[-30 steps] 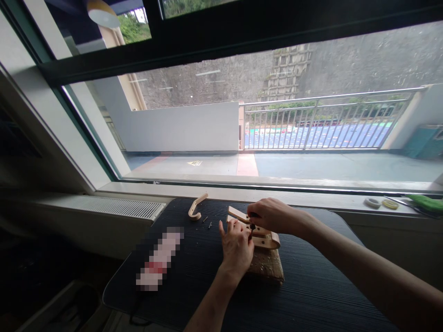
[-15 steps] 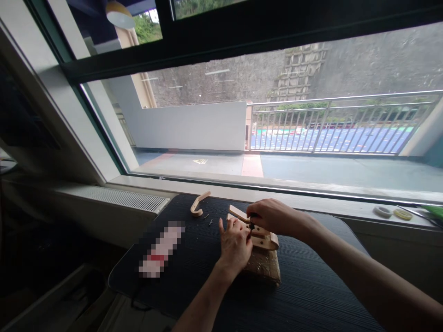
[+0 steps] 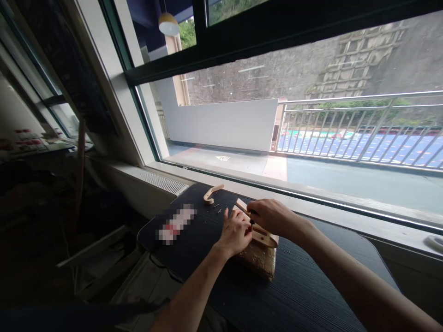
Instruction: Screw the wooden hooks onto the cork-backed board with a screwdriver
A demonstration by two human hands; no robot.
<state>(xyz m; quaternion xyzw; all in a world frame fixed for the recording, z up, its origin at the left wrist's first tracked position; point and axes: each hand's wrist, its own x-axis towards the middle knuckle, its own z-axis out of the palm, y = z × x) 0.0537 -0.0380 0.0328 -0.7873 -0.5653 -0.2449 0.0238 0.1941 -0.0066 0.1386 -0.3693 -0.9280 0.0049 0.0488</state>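
Note:
My right hand (image 3: 272, 214) is closed around the dark handle of a screwdriver (image 3: 252, 222), held upright with its tip down at the wood. Close against it, my left hand (image 3: 235, 233) bends over the pale wooden pieces (image 3: 265, 239), fingers curled at the driver's tip and hiding the contact. These pieces have rounded ends and dark holes, and lie on a rough wooden block (image 3: 259, 262). Farther back on the table is a loose wooden hook (image 3: 212, 193) with holes. Beside it lie two small screws (image 3: 218, 211).
The black table (image 3: 301, 272) stands against the window sill (image 3: 311, 210). A blurred-out pink and red item (image 3: 176, 224) lies on its left part. A vented radiator cover (image 3: 159, 180) runs along the wall at left. A tape roll (image 3: 434, 243) sits on the sill at right.
The view has swung left, so the scene sits farther right and more of the dark room shows. Both hands keep their places at the wood and the screwdriver.

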